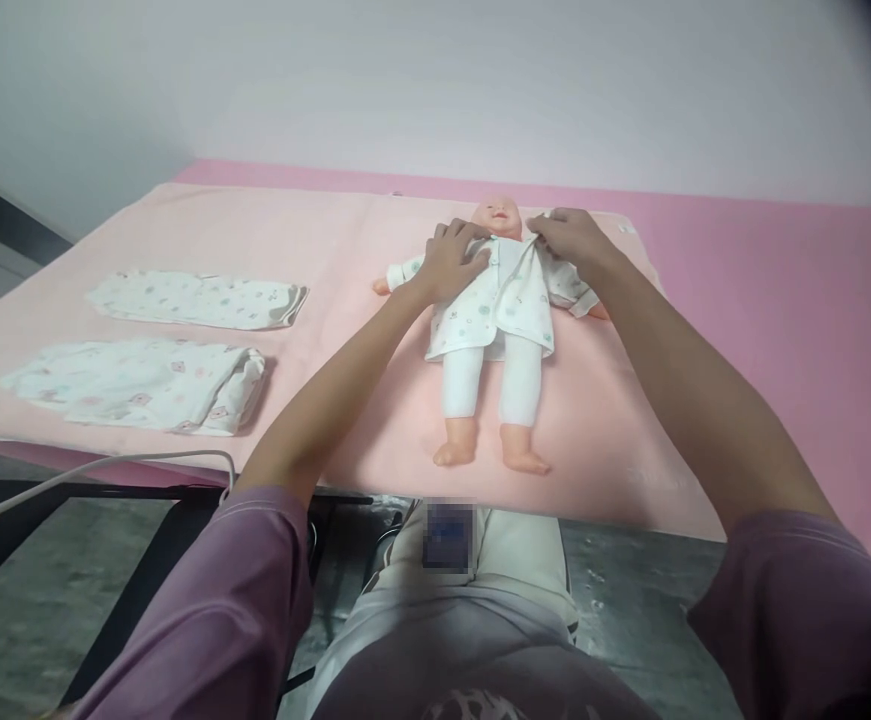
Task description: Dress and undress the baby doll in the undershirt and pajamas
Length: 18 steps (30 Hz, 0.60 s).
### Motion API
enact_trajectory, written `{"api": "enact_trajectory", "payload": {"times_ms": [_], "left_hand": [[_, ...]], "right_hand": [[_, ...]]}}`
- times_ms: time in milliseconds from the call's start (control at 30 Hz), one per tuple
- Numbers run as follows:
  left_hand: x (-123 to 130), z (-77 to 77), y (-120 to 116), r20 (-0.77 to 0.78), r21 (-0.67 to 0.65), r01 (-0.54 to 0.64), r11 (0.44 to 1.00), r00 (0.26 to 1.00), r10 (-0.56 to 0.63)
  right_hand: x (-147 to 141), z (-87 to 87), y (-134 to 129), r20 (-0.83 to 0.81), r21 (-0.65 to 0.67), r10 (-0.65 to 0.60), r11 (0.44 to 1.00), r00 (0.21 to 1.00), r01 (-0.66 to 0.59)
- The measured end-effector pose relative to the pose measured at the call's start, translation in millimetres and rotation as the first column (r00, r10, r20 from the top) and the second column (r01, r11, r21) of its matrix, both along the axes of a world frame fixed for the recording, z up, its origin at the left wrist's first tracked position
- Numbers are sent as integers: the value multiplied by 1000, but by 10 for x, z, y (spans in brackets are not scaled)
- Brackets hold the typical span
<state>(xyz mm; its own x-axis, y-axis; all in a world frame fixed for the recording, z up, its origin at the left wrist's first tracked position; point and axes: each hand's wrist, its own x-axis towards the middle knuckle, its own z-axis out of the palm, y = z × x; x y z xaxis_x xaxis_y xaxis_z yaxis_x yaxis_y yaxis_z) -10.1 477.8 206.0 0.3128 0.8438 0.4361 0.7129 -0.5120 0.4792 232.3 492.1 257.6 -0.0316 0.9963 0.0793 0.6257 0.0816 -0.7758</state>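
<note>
A baby doll [501,216] lies on its back with its head toward the wall, its bare feet pointing at me. It wears white leggings [523,385] and a white patterned baby jacket [472,318]. My left hand [454,262] rests on the jacket at one side of the chest, fingers spread near the collar. On the other side, my right hand [566,238] pinches the jacket's front edge close to the neck and holds it slightly raised. The jacket fronts part a little below the neck. Both doll arms are in sleeves and stretch outward.
Two folded patterned baby garments lie to the left, a farther one [199,300] and a nearer one [139,385]. A light pink mat [345,390] covers much of the darker pink table cover [772,330]. At the near left edge runs a white cable [105,462]. Behind stands a wall [435,90].
</note>
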Motion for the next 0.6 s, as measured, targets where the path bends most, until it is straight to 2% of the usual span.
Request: {"api": "enact_trajectory", "payload": {"times_ms": [100,233,300,367,433,500,600], "left_hand": [[-62,1,-116,-6,15,28,999,1000,-28],[-421,-5,-367,-45,44,51,998,998,-48],[-640,-41,-461,-84,22,42,999,996,-40],[-784,-69,-559,-110,-13,31,999,993,-32],[-798,-53,-710,-83,-9,1,1000,997,-2],[-681,27,-952,-39,18,-8,1000,999,9],[-364,231,-1461,-48,22,102,995,994,-101]], "right_hand": [[-207,-34,-128,115,178,150,969,982,-169],[-231,-135,-550,230,394,261,856,937,-335],[-131,-202,-785,287,411,358,792,888,-452],[-17,-255,-1017,347,349,451,751,822,-560],[64,-274,-1250,376,295,479,749,793,-593],[94,-257,-1487,394,297,439,771,808,-564],[73,-197,-1853,422,370,289,811,860,-454]]}}
